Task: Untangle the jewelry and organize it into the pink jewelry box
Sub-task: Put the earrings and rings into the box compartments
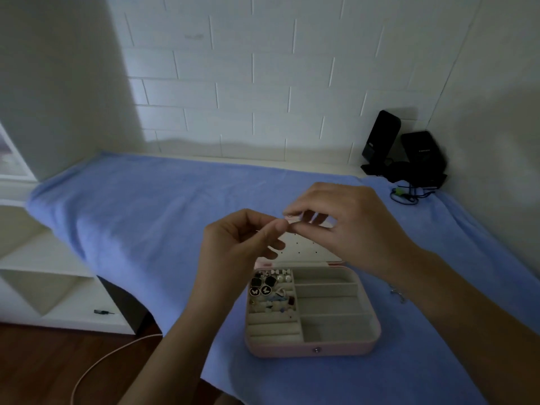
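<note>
The pink jewelry box [314, 349] lies open on the blue towel [152, 206], its lid with small holes tipped back behind my hands. Several earrings [270, 287] fill its left slots; the right compartments look bare. Above the box, my left hand [233, 249] and my right hand [347, 226] meet fingertip to fingertip, both pinching one tiny pale piece of jewelry [287, 220] that is too small to identify. A small silvery piece [399, 294] lies on the towel to the right of the box, beside my right forearm.
Two black speakers [406, 150] with cables stand at the back right corner against the white brick wall. White shelving [43, 276] sits to the left, below the towel's edge. A cable runs over the wooden floor [43, 366].
</note>
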The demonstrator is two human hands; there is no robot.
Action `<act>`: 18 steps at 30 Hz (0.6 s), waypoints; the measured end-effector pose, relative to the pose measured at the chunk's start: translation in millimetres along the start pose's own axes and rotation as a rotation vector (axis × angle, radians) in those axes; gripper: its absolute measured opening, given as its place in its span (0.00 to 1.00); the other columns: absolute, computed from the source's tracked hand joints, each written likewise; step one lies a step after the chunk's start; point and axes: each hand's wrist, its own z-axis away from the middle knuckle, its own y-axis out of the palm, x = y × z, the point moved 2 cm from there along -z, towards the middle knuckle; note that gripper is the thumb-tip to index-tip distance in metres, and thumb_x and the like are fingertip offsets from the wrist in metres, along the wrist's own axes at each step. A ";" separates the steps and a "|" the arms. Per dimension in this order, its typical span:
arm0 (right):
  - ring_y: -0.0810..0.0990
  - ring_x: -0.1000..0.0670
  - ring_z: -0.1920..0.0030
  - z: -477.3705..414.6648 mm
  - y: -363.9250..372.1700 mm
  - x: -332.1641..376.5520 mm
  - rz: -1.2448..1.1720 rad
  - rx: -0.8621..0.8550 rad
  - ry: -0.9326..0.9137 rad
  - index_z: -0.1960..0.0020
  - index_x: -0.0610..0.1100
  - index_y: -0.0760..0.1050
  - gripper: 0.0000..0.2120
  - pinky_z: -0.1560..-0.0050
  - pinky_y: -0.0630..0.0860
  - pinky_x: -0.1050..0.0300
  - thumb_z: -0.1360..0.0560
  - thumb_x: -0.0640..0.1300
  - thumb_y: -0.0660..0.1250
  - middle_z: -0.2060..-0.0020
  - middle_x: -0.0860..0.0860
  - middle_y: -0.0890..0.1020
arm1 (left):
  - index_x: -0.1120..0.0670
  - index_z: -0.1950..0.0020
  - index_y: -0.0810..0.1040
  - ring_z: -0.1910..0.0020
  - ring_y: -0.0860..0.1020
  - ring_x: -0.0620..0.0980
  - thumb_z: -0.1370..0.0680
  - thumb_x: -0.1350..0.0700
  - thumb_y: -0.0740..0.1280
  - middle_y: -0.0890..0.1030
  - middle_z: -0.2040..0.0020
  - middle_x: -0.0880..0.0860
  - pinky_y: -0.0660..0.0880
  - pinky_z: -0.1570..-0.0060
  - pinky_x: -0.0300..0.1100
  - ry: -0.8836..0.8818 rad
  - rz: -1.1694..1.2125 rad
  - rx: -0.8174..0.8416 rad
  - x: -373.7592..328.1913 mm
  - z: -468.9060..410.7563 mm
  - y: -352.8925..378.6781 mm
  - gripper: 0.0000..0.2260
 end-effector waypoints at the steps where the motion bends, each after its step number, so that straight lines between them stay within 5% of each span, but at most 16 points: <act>1: 0.80 0.55 0.61 -2.1 2.2 2.3 -0.018 -0.008 -0.002 0.50 0.41 0.82 0.09 0.62 0.78 0.57 0.30 0.41 0.72 0.59 0.50 0.83 | 0.60 0.61 0.81 0.70 0.80 0.49 0.35 0.52 0.72 0.82 0.69 0.55 0.76 0.68 0.38 -0.014 0.011 -0.009 -0.1 -0.4 -3.5 0.12; 18: 0.81 0.56 0.56 8.0 28.5 5.0 -0.078 -0.074 0.048 0.54 0.41 0.84 0.06 0.56 0.77 0.65 0.30 0.40 0.72 0.61 0.51 0.85 | 0.64 0.59 0.81 0.65 0.83 0.49 0.31 0.59 0.70 0.83 0.65 0.58 0.76 0.68 0.33 -0.132 0.028 0.011 9.0 4.5 -15.3 0.08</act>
